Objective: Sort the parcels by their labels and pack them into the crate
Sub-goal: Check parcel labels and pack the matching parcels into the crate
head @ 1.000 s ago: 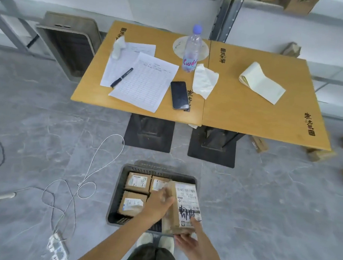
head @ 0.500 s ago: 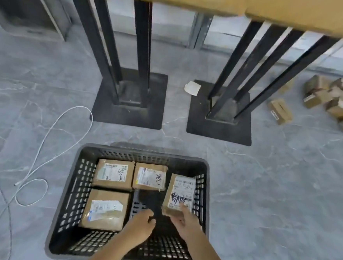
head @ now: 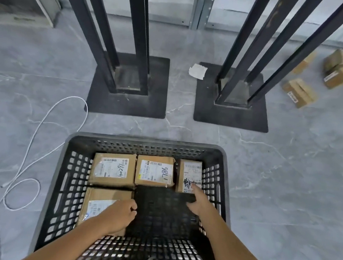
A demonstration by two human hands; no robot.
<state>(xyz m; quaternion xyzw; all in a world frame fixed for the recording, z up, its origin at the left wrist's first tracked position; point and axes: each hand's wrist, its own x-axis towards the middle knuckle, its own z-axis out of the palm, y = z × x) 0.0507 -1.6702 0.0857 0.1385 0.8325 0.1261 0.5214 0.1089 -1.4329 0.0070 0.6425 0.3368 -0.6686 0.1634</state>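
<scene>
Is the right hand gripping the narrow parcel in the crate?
No, the right hand only touches the narrow parcel with a straight forefinger.

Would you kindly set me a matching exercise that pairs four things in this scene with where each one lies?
Things:
1. parcel marked 786
2. paper scrap
3. white cable
4. loose parcels

Places:
A. floor left of the crate
B. crate's back row, middle
C. floor at far right
D. between the table bases

Pairs: 1-B; 2-D; 3-A; 4-C.
</scene>
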